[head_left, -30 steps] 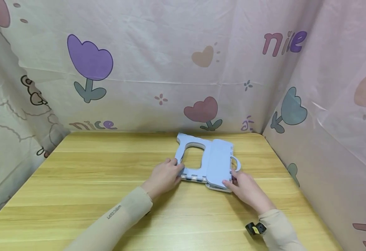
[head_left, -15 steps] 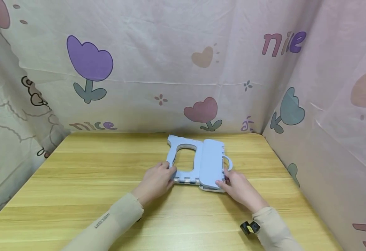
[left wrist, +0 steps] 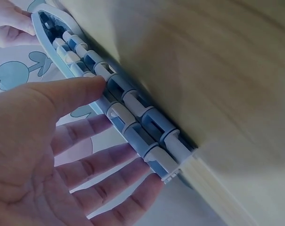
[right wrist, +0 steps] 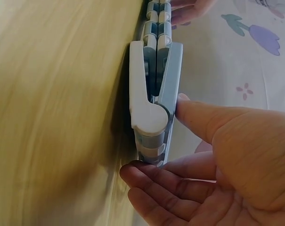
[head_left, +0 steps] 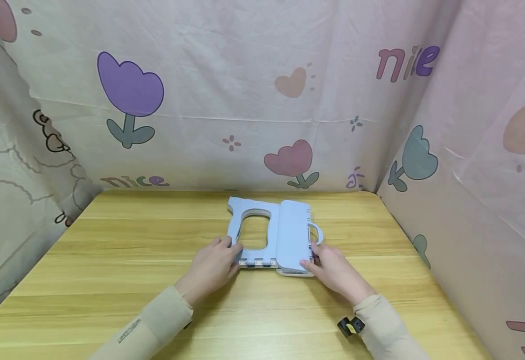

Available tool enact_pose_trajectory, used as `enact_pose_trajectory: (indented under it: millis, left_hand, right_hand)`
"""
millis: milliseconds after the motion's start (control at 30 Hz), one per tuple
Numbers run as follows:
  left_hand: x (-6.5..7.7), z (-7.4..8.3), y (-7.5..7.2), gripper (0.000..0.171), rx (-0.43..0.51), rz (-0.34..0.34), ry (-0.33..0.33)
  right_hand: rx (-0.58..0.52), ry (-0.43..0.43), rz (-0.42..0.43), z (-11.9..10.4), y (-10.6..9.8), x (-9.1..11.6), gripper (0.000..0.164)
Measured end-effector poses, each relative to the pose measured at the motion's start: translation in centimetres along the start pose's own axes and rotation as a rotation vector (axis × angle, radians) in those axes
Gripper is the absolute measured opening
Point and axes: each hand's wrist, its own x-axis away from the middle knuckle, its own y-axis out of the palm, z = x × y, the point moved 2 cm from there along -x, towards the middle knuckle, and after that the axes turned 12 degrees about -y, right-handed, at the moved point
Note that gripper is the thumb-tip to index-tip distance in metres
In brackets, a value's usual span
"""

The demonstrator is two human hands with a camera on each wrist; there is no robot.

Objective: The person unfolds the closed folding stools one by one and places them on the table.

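Note:
A light blue and white folding step stool (head_left: 292, 235) lies folded flat on the wooden table, with a large opening in its left part and a small loop handle (head_left: 319, 233) at the right. My left hand (head_left: 213, 265) grips its near left corner. In the left wrist view, the thumb of that hand (left wrist: 34, 136) presses the hinged edge of the stool (left wrist: 133, 108), fingers spread along the other side. My right hand (head_left: 334, 272) pinches the near right corner. Seen from the right wrist, its thumb is on the blue panel (right wrist: 173, 80), fingertips at the stool's hinged end.
The wooden table (head_left: 132, 240) reaches back to a patterned curtain (head_left: 208, 90) that also hangs along both sides. A small black device (head_left: 351, 326) is by my right sleeve (head_left: 381, 325). Long beige sleeves cover both forearms.
The folding stool has slid left across the table, turning slightly, with both hands moving along on it. The grip of each hand looks the same.

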Motion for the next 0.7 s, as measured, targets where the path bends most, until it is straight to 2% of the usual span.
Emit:
enact_pose_trajectory:
  millis: [167, 700]
  left_hand:
    - [0.7, -0.4, -0.2, 0.033, -0.019, -0.003, -0.018]
    - [2.5, -1.0, -1.2, 0.033, -0.015, 0.02, -0.035]
  right_hand:
    - [-0.008, -0.006, -0.006, -0.3, 0.4, -0.2, 0.072]
    - [-0.021, -0.019, -0.017, -1.1, 1.0, -0.7, 0.074]
